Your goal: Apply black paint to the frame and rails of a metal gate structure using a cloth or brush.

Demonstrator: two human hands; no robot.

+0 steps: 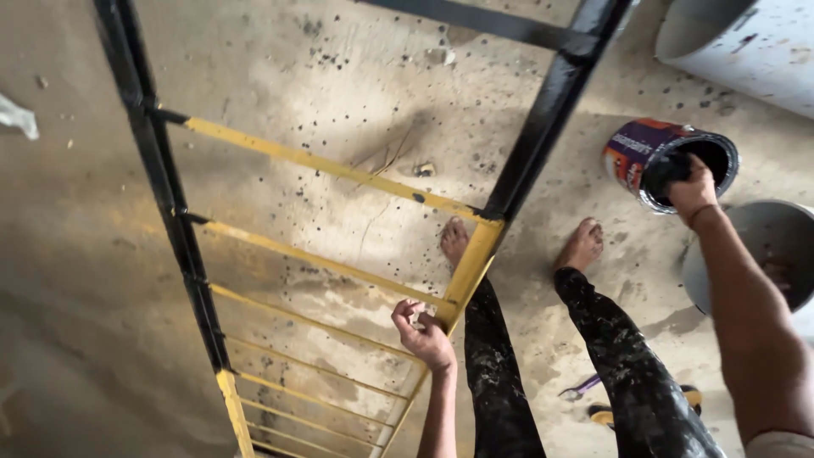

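My left hand (426, 337) fingers curl around the yellow metal frame rail (465, 280); my right hand (691, 188) fingers hold a black paint-soaked pad (666, 168) inside the open paint can (655, 148) at the far right.

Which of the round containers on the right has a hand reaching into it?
The tilted paint can with the purple-and-orange label: the right hand dips inside. The plain grey bucket beside it stands untouched.
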